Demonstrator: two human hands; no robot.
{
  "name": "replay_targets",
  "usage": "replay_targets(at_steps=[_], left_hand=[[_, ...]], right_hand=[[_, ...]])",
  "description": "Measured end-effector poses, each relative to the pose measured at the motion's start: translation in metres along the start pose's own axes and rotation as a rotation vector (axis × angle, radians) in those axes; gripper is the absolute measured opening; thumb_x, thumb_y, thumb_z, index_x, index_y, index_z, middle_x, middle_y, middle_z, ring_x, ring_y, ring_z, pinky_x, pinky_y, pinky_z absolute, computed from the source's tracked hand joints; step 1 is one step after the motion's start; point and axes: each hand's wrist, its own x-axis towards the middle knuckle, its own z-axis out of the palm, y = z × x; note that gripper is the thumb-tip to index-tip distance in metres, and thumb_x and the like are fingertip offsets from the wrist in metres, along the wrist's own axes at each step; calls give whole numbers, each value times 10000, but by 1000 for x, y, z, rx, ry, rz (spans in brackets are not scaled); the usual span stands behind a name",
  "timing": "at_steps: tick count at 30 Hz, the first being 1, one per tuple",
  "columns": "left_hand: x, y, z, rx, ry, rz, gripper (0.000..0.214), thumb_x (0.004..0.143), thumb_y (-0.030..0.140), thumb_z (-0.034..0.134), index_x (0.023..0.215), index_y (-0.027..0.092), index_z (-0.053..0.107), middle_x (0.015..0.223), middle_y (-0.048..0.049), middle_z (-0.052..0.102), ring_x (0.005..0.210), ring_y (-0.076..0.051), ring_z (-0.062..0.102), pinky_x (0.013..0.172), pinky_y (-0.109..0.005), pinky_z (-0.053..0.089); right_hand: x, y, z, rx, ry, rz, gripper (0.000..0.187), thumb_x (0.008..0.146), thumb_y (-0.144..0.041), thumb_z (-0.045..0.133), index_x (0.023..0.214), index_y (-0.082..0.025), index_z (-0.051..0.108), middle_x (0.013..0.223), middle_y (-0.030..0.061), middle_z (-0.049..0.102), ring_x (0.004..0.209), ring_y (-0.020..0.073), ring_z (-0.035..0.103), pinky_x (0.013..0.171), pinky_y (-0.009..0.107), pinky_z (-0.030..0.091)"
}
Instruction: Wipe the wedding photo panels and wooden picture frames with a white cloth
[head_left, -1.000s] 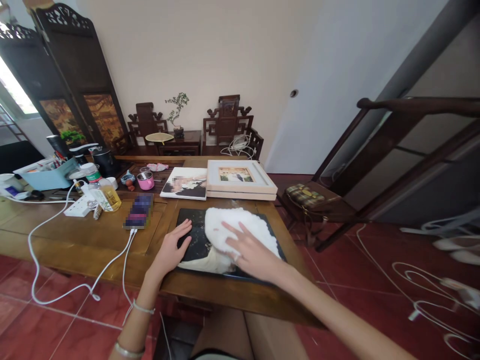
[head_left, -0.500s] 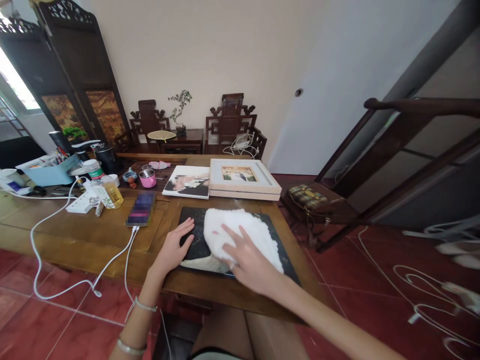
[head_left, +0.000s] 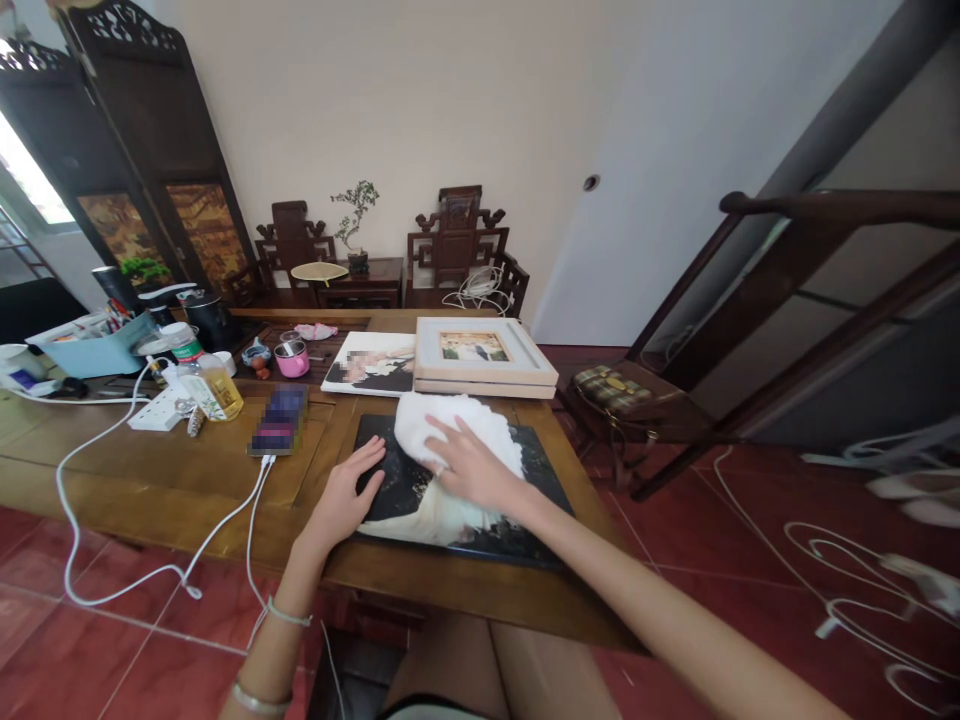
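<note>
A dark, glossy photo panel [head_left: 536, 480] lies flat on the wooden table in front of me, with a pale flowing shape like a dress along its lower part. Across its upper part rests a fluffy white towel [head_left: 421, 425]. My right hand [head_left: 474, 465] grips the towel from above, fingers partly spread and pressed into it. The towel hides some of the picture beneath. At the panel's left edge my left hand [head_left: 352, 488] lies flat and open, its fingertips on the dark surface and nothing held.
Behind the panel are a framed picture [head_left: 487, 375] and a white-edged photo print [head_left: 371, 362]. To the left lie a phone [head_left: 277, 420] with white cables, a power strip [head_left: 156, 410], a bottle of yellow liquid [head_left: 219, 398] and a pink cup [head_left: 292, 358]. A chair [head_left: 675, 400] holding a plaid bag stands right.
My right hand and the white towel have slid up and left over the panel, uncovering more of its lower right part. My left hand stays in place.
</note>
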Motion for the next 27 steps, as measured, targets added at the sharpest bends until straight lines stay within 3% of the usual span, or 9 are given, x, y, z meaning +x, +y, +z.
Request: replay_targets(at_steps=[4, 7, 10, 14, 18, 22, 27], left_hand=[[0, 0, 0, -8, 0, 6, 367, 869, 259, 455, 1202, 150, 563, 1309, -81, 516, 1261, -191, 428, 1079, -400, 328], [0, -2, 0, -13, 5, 1, 364, 867, 256, 455, 1199, 155, 566, 1310, -79, 514, 1261, -193, 428, 1079, -401, 329], [0, -3, -1, -13, 7, -5, 368, 862, 249, 458, 1197, 147, 567, 1311, -85, 512, 1259, -197, 430, 1079, -402, 330], [-1, -1, -3, -2, 0, -24, 377, 863, 247, 445, 1211, 152, 556, 1315, -83, 508, 1265, -200, 422, 1077, -409, 330], [-1, 2, -4, 0, -8, -23, 374, 869, 240, 424, 1206, 153, 562, 1317, -85, 505, 1265, -200, 421, 1077, -408, 332], [-1, 2, -3, -15, -19, -8, 370, 870, 236, 428, 1210, 174, 559, 1318, -74, 506, 1270, -200, 416, 1078, -415, 329], [-1, -2, -1, -21, 11, 3, 358, 867, 253, 450, 1197, 178, 568, 1312, -77, 512, 1258, -204, 431, 1073, -423, 332]], right_hand=[[30, 23, 1, -34, -3, 57, 255, 846, -146, 377, 1017, -162, 566, 1171, 151, 574, 1300, 275, 303, 997, 533, 249], [24, 11, 3, -41, 5, 69, 254, 850, -153, 383, 1017, -153, 575, 1153, 161, 585, 1323, 284, 249, 1005, 552, 218], [-5, -24, 6, -34, 0, 64, 254, 839, -169, 407, 1017, -148, 586, 1270, 162, 521, 1346, 292, 184, 1035, 576, 146], [-59, -79, 11, 24, -84, -12, 290, 710, -127, 488, 968, -191, 604, 1438, 74, 344, 1370, 299, 42, 1051, 613, 16], [-87, -102, 13, 53, -112, -70, 295, 645, -112, 501, 895, -210, 623, 1476, 21, 268, 1371, 303, 9, 1050, 613, -43], [-68, -80, 5, 81, -103, -78, 302, 690, -118, 487, 957, -200, 603, 1426, 64, 368, 1370, 277, 85, 1070, 587, 43], [-18, -26, -5, -15, -31, 83, 255, 827, -158, 414, 1014, -141, 586, 1202, 181, 563, 1337, 279, 228, 1043, 554, 167]])
